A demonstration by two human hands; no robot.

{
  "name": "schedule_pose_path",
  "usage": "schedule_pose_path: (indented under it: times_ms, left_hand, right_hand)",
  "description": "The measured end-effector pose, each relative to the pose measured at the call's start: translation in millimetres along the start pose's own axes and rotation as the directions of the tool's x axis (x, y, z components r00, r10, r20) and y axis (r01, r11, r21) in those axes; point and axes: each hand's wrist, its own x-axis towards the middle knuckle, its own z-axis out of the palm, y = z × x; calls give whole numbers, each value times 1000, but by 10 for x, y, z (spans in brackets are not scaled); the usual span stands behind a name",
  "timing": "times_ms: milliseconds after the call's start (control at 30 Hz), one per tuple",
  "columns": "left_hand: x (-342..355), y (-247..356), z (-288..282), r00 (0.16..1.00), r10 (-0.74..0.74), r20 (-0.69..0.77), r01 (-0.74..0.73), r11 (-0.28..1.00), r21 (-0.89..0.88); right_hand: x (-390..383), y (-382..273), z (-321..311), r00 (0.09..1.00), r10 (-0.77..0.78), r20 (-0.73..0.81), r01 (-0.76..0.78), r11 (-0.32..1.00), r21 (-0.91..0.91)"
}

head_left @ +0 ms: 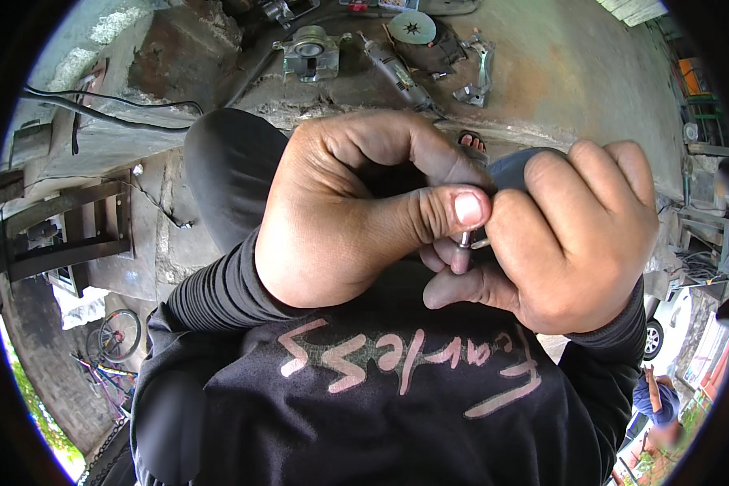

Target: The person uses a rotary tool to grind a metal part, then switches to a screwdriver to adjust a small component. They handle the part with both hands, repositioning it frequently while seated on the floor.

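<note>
In front of my chest, both hands are close together. My left hand (340, 211) pinches a slender shiny metal pin (465, 240) between thumb and index finger; most of the pin is hidden by the fingers. My right hand (575, 235) is closed right beside it, with its fingers curled and its thumb stretched toward the pin's lower end. A thin pale tip (480, 243) pokes out by the right index finger, but the fingers hide what it belongs to.
On the concrete ahead lie a metal brake caliper (309, 53), a grey handheld power tool (397, 73), a round disc (413, 27) and a metal bracket (479, 73). Black cables (113, 117) and a metal frame (65, 231) are at left. A bicycle (120, 335) and a person (658, 398) appear farther off.
</note>
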Motion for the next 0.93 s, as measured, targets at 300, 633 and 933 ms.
schedule_pose_path:
  times_ms: [300,633,933]
  left_hand:
    - [4,-49,-22,1000,-24,8,25,991,-129]
    - [16,-110,-26,998,-45,50,54,982,-181]
    - [15,-89,-8,994,-97,49,104,979,-177]
  right_hand:
    - [45,-24,38,1000,-15,-13,15,1000,5]
    - [2,53,133,989,-109,-103,110,994,7]
    - [-15,95,112,992,-115,-44,118,991,57]
